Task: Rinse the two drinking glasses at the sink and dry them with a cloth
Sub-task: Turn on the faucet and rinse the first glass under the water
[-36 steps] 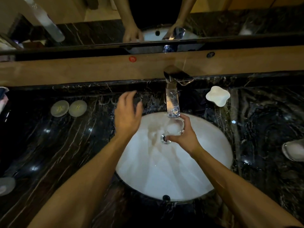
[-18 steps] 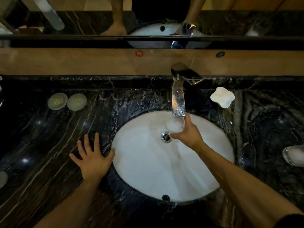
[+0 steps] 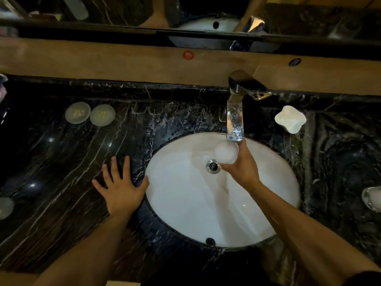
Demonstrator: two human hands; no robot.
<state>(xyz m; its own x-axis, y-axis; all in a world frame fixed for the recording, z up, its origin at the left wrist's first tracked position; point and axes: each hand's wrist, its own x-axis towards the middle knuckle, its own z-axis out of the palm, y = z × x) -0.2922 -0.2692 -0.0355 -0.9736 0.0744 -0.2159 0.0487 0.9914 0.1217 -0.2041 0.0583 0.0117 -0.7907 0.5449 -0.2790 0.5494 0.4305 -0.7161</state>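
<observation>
My right hand [image 3: 242, 168] was wrapped around a drinking glass [image 3: 226, 152], held just under the tap spout [image 3: 235, 122] over the far side of the white basin [image 3: 185, 203]. Glass mouth faced up at me, looked full of white foamy water. Thumb on the near side, fingers curled round the far side, so a closed grip on the glass. The glass sat just beyond and right of the drain [image 3: 213, 166], above it, not touching the basin.

My left hand [image 3: 121, 189] lay flat on the dark marble counter [image 3: 61, 182], palm down, fingers spread, nothing in it. Thumb tip reached right to the basin's left rim.

Tap handle [image 3: 250, 88] stuck out to the right behind the spout. Water droplets were scattered over the counter between the tap and the basin's left side.

Second glass [image 3: 372, 201] was at the far right edge of the counter, partly cut off by the frame, well apart from the basin. Couldn't tell whether it stood upright or lay over.

Other stuff on the counter: white lobed soap dish [image 3: 290, 119] right of the tap, two round pale coasters [image 3: 90, 115] side by side at the far left, another pale round thing [image 3: 5, 207] at the left edge, cut off.

Mirror [image 3: 206, 15] along the back showed the basin and both forearms. Red dot [image 3: 188, 55] on the wooden ledge [image 3: 103, 60] under it.
</observation>
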